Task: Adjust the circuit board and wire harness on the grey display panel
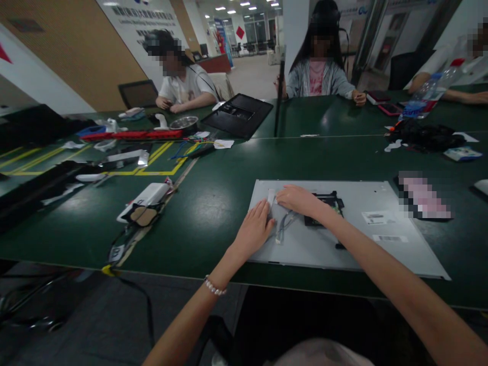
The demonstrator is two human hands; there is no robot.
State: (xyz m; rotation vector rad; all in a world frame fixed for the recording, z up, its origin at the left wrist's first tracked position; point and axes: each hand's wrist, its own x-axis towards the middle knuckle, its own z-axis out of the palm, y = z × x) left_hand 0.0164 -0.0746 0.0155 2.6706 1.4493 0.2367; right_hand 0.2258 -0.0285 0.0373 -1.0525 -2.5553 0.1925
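A grey metal panel [381, 239] lies flat on the green table in front of me. My left hand [254, 230] rests palm down on its left part, fingers stretched out flat beside a thin cable bundle [284, 223]. My right hand [297, 198] lies just beyond it, fingers closed in a pinch on a white strip of tape [271, 196] stuck to the panel. A black circuit board [324, 206] sits on the panel right next to my right wrist. A pearl bracelet circles my left wrist.
A white and black device [147, 203] with a cord lies left of the panel. Red bars, a metal bowl [184, 122] and a black tray [238, 114] stand farther back. Three people sit across the table. A black bag [427, 136] and bottle [427, 94] are at the right.
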